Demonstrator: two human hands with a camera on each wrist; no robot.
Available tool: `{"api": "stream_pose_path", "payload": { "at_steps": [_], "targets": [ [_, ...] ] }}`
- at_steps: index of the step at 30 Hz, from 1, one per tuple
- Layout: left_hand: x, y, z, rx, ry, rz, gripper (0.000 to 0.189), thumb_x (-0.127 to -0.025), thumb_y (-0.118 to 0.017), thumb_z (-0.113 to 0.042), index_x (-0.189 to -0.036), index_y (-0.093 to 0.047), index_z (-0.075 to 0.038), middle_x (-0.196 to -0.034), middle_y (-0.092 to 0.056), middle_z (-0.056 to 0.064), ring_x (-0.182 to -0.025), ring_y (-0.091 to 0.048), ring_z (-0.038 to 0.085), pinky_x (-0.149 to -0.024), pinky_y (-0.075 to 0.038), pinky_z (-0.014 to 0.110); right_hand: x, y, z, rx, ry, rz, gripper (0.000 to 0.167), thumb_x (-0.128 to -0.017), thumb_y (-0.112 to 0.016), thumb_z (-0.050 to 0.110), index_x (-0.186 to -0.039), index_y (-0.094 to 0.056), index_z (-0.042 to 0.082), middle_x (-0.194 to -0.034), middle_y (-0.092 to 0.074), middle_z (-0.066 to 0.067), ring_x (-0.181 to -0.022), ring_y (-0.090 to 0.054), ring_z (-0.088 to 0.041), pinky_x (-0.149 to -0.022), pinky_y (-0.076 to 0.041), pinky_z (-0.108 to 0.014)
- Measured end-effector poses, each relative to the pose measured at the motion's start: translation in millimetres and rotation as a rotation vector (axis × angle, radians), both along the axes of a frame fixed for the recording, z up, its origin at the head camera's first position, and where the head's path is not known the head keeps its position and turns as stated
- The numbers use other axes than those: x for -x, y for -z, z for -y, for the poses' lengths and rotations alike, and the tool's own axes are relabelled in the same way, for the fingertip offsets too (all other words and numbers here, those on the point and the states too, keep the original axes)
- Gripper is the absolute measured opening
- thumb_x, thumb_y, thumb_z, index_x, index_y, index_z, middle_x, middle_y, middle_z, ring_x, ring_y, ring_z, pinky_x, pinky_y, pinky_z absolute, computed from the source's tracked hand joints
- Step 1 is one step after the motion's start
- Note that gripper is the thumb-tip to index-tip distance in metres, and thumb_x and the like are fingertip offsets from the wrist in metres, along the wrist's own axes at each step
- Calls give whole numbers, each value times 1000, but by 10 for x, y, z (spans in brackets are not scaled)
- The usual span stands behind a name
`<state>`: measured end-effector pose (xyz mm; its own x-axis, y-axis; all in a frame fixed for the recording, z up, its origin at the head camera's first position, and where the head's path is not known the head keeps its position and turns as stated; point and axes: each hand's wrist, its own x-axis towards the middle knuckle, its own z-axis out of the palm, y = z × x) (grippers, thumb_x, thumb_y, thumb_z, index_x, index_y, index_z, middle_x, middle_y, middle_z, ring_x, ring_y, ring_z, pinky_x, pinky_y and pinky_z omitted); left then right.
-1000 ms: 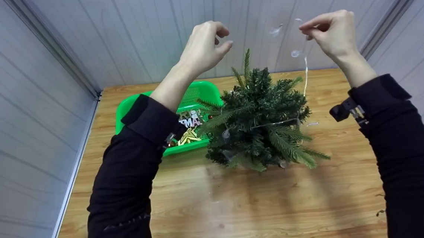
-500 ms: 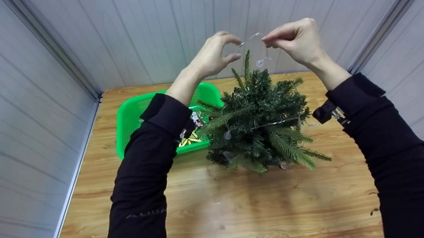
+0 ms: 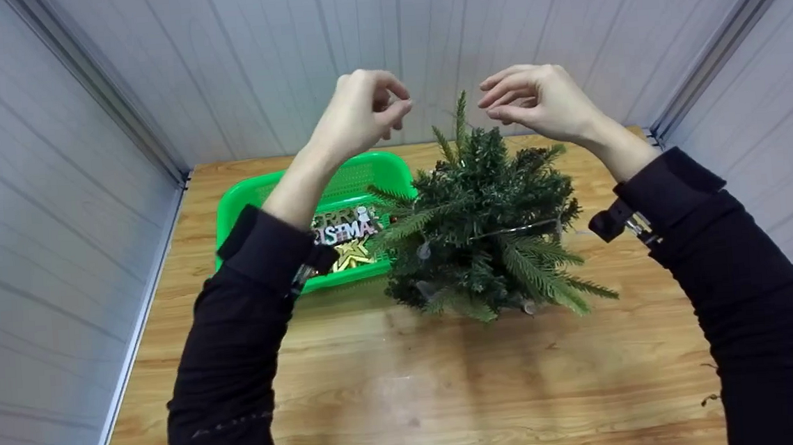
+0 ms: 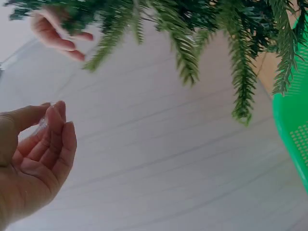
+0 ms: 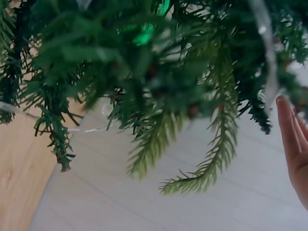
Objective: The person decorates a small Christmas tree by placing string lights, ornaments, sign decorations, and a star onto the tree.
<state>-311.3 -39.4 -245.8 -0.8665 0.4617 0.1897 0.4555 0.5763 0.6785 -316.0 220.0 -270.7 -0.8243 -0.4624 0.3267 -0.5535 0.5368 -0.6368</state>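
A small artificial Christmas tree (image 3: 486, 209) stands on the wooden table, with a clear light string (image 3: 516, 229) wound round its branches. One round clear bulb (image 3: 423, 250) hangs on its left side. Behind and left of the treetop, my left hand (image 3: 361, 113) pinches the loose end of the string; in the left wrist view a bit of clear plastic (image 4: 43, 122) shows between thumb and fingers. To the right of the top, my right hand (image 3: 534, 97) hovers with loosely bent fingers and nothing visible in them. Most of the strand between the hands is too faint to make out.
Left of the tree sits a green plastic basket (image 3: 227, 203), touching or close to its branches. Inside lie a "Merry Christmas" sign (image 3: 344, 227) and a gold star (image 3: 352, 255). Pale panel walls (image 3: 273, 56) close off the back and both sides.
My right hand carried the string's end leftward over the treetop to my left hand, then let go and its fingers loosened. The left hand took the string and drew it left.
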Motion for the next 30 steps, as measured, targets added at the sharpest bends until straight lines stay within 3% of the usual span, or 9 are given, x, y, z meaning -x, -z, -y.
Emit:
{"api": "stream_pose_path", "payload": {
  "at_steps": [4, 9, 13, 16, 20, 23, 27, 30],
  "targets": [
    [-253, 6, 51, 35, -12, -46, 12, -87, -54, -11, -92, -60, -2, -73, -62, 5, -59, -55, 13, -53, -46, 19, -108, -52, 3, 36, 32, -67, 19, -85, -60, 11, -98, -64, -2, -109, -57, -7, -81, -57, -8, -65, -49, -17],
    [-557, 90, -20, 84, -10, -136, 13, -86, -56, -10, -89, -63, 0, -81, -64, 9, -67, -59, 14, -60, -49, 17, -427, -251, 112, 116, 73, -113, 15, -84, -59, 3, -95, -63, -6, -100, -61, -10, -81, -56, -9, -65, -47, -16],
    [-735, 118, -112, 97, 32, -280, 12, -85, -56, -5, -88, -66, 1, -86, -65, 10, -76, -61, 16, -68, -48, 16, -628, -306, 161, 149, 34, -195, 10, -81, -60, -3, -89, -63, -7, -91, -63, -11, -75, -56, -7, -65, -47, -16],
    [-821, 84, -192, 78, 87, -344, 12, -84, -55, -2, -89, -66, 1, -86, -63, 10, -78, -60, 16, -70, -47, 16, -737, -277, 184, 137, -49, -328, 13, -75, -66, -4, -87, -64, -5, -88, -64, -10, -75, -56, -7, -68, -46, -17],
    [-862, 14, -309, 60, 151, -301, 12, -84, -57, -3, -90, -67, 0, -85, -62, 8, -76, -58, 14, -67, -46, 15, -888, -233, 280, 86, -155, -546, 24, -67, -73, 7, -89, -66, 1, -88, -64, -9, -79, -57, -15, -73, -42, -22],
    [-844, -12, -376, 68, 182, -230, 11, -82, -57, -2, -88, -67, -3, -81, -63, 6, -70, -56, 12, -62, -44, 15, -988, -199, 383, 43, -184, -654, 27, -66, -74, 11, -90, -66, 3, -89, -63, -9, -80, -56, -22, -68, -35, -29],
    [-802, 3, -405, 46, 210, -137, 14, -82, -56, -1, -85, -68, -6, -75, -63, 1, -62, -52, 8, -56, -41, 17, -1050, -136, 462, 41, -167, -668, 20, -67, -73, 3, -85, -66, 3, -85, -62, -9, -76, -56, -22, -62, -32, -33],
    [-775, 16, -386, 37, 260, -139, 10, -83, -60, -6, -87, -70, -8, -75, -59, 1, -65, -48, 9, -57, -38, 19, -1050, -102, 447, 54, -126, -613, 14, -68, -72, 0, -79, -66, 4, -79, -63, -6, -70, -56, -18, -60, -33, -29]
  ]
}}
